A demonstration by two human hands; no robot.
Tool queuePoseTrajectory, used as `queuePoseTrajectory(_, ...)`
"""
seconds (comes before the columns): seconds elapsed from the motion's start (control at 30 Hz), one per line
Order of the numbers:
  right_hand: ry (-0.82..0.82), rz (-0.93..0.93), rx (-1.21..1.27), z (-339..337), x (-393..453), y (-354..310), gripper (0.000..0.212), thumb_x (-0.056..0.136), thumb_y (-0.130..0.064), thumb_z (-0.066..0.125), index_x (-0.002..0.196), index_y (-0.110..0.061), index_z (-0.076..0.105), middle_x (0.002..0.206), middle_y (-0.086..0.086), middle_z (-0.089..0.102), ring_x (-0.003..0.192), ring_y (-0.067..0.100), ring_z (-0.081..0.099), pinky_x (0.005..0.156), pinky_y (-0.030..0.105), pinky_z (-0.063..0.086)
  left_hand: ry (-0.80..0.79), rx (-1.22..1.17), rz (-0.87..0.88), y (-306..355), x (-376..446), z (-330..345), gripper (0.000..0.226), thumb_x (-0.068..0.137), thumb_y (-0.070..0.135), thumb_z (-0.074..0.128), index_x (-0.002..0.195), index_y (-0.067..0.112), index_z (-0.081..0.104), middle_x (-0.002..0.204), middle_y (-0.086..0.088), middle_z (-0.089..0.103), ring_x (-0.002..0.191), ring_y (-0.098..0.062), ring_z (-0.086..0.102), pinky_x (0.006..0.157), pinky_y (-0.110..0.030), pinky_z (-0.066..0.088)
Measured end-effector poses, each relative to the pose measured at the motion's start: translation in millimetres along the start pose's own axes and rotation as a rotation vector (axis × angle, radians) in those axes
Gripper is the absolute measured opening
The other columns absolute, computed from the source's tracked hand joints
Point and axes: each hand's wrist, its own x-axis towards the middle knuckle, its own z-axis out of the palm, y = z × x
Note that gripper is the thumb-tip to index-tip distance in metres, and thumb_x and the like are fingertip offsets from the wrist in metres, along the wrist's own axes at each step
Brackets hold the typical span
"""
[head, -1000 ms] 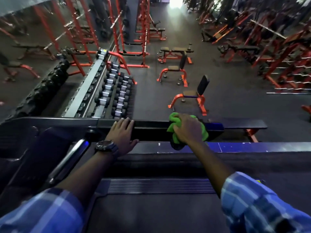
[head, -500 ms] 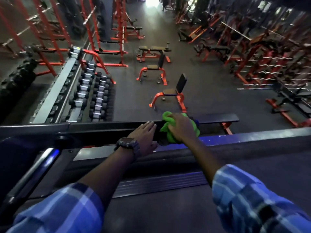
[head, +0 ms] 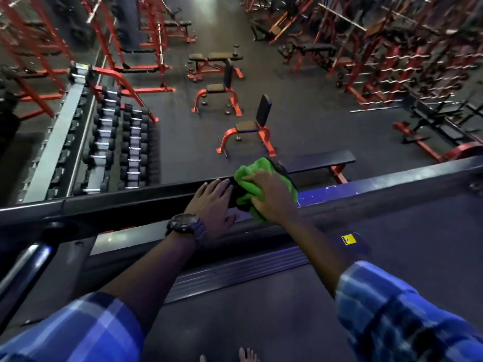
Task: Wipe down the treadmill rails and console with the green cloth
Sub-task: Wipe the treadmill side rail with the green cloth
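The bunched green cloth [head: 249, 180] lies on the black front rail [head: 117, 202] of the treadmill, near its middle. My right hand [head: 271, 197] lies over the cloth and grips it against the rail, fingers curled into the fabric. My left hand [head: 213, 207] rests flat on the same rail just left of the cloth, fingers straight, a dark watch on the wrist. The treadmill belt [head: 248, 322] runs below my arms. A side handrail [head: 23, 273] slants down at the lower left.
Beyond the rail, far below, lies the gym floor: a dumbbell rack [head: 104, 142] at left, red and black benches [head: 248, 126] in the middle, red racks with barbells [head: 392, 61] at right. A yellow sticker [head: 349, 240] sits on the treadmill deck. Bare toes [head: 245, 355] show at the bottom edge.
My left hand has slid right along the rail until it is beside the cloth. My right hand with the cloth has shifted slightly left. The camera has turned right.
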Motion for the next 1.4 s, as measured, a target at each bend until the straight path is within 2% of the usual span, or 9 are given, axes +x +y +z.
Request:
queuePoseTrajectory(0.13, -0.032, 0.14, 0.068, -28, 5, 14, 0.037, 0.073, -0.011, 0.062, 0.108, -0.022, 0.071, 0.115, 0.003, 0.07, 0.108, 0.024, 0.063, 0.092, 0.026, 0.045, 0.042, 0.084, -0.009, -32, -17, -8, 0.073, 0.08, 0.056, 0.048, 0.14, 0.015, 0.038, 0.146, -0.004, 0.037, 0.133, -0.026, 0.035, 0.112, -0.043, 0.026)
queuePoseTrajectory(0.23, 0.02, 0.312, 0.025, -16, 43, -24, 0.037, 0.074, -0.023, 0.056, 0.109, -0.026, 0.07, 0.108, 0.006, 0.072, 0.1, 0.031, 0.066, 0.082, 0.035, 0.053, 0.074, 0.107, -0.073, -51, -27, -17, 0.071, 0.079, 0.056, 0.051, 0.134, 0.014, 0.041, 0.137, -0.006, 0.045, 0.124, -0.028, 0.042, 0.106, -0.043, 0.033)
queuePoseTrajectory(0.4, -0.256, -0.017, 0.081, 40, 61, -124, 0.048, 0.082, -0.02, 0.058, 0.13, -0.029, 0.059, 0.122, 0.011, 0.065, 0.109, 0.031, 0.061, 0.089, 0.036, 0.049, 0.1, 0.122, -0.169, -82, -55, -31, 0.066, 0.075, 0.054, 0.056, 0.125, 0.013, 0.046, 0.129, -0.008, 0.05, 0.119, -0.03, 0.047, 0.099, -0.043, 0.04)
queuePoseTrajectory(0.57, -0.311, -0.251, 0.107, 31, 43, -109, 0.048, 0.074, -0.03, 0.056, 0.12, -0.03, 0.068, 0.126, -0.005, 0.066, 0.116, 0.017, 0.06, 0.098, 0.029, 0.046, 0.042, 0.122, -0.244, -114, -97, -31, 0.066, 0.078, 0.057, 0.051, 0.131, 0.017, 0.046, 0.135, -0.006, 0.049, 0.122, -0.029, 0.047, 0.098, -0.041, 0.041)
queuePoseTrajectory(0.77, -0.171, 0.045, 0.001, 41, 76, -118, 0.039, 0.077, -0.032, 0.055, 0.113, -0.024, 0.068, 0.113, 0.01, 0.071, 0.103, 0.034, 0.065, 0.083, 0.04, 0.053, 0.014, 0.091, -0.26, -122, -112, -26, 0.075, 0.081, 0.057, 0.047, 0.142, 0.014, 0.036, 0.148, -0.006, 0.036, 0.136, -0.029, 0.033, 0.111, -0.041, 0.027)
queuePoseTrajectory(0.9, -0.234, -0.162, 0.048, 63, 60, -155, 0.048, 0.077, -0.024, 0.061, 0.125, -0.028, 0.065, 0.126, 0.002, 0.066, 0.112, 0.026, 0.061, 0.09, 0.031, 0.047, 0.018, 0.097, -0.276, -123, -114, -28, 0.075, 0.078, 0.06, 0.039, 0.137, 0.014, 0.043, 0.143, -0.007, 0.043, 0.131, -0.029, 0.04, 0.108, -0.041, 0.032)
queuePoseTrajectory(1.0, -0.303, -0.331, 0.103, 44, 47, -127, 0.044, 0.07, -0.03, 0.059, 0.112, -0.026, 0.072, 0.117, -0.001, 0.07, 0.11, 0.021, 0.062, 0.094, 0.027, 0.046, 0.03, 0.115, -0.288, -134, -125, -32, 0.072, 0.078, 0.06, 0.043, 0.136, 0.017, 0.044, 0.14, -0.005, 0.045, 0.128, -0.028, 0.042, 0.106, -0.041, 0.035)
queuePoseTrajectory(1.23, -0.193, -0.041, 0.037, 68, 88, -166, 0.031, 0.077, -0.03, 0.054, 0.105, -0.028, 0.067, 0.105, 0.008, 0.071, 0.096, 0.032, 0.067, 0.078, 0.038, 0.054, 0.012, 0.154, -0.361, -156, -146, -41, 0.073, 0.077, 0.058, 0.051, 0.134, 0.013, 0.044, 0.139, -0.009, 0.045, 0.127, -0.031, 0.042, 0.104, -0.043, 0.036)
queuePoseTrajectory(1.4, -0.319, -0.598, -0.047, 108, 59, -201, 0.057, 0.075, -0.021, 0.059, 0.132, -0.021, 0.059, 0.142, 0.005, 0.055, 0.129, 0.031, 0.051, 0.105, 0.047, 0.045, -0.026, 0.185, -0.429, -164, -163, -39, 0.074, 0.077, 0.054, 0.052, 0.137, 0.011, 0.039, 0.141, -0.013, 0.042, 0.128, -0.033, 0.039, 0.108, -0.045, 0.031)
